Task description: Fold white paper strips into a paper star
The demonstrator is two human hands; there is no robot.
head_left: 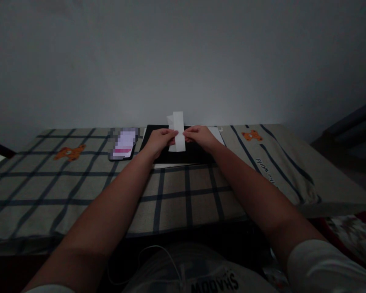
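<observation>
Head view: both hands meet over the far middle of the bed, which is covered with a beige sheet with a dark grid and orange bear prints. Left hand and right hand each pinch a white paper strip from opposite sides, fingers closed on its edges about mid-height. Strip is narrow, tall, held upright, plain white, no print visible. A second white layer shows just behind its upper left edge, so it looks folded or doubled; can't tell which. Top of the strip stands clear above both hands against the grey wall; bottom end hangs below the fingers, in front of a black sheet.

Black sheet lies flat on the bed directly under the hands. White paper sticks out from under it at the far right corner, and a thin white edge shows along its near side.

Phone lies flat just left of the black sheet, screen lit pink and white, blurred out.

Both forearms are bare and stretched forward. A white cable runs across the lap at the bottom.
</observation>
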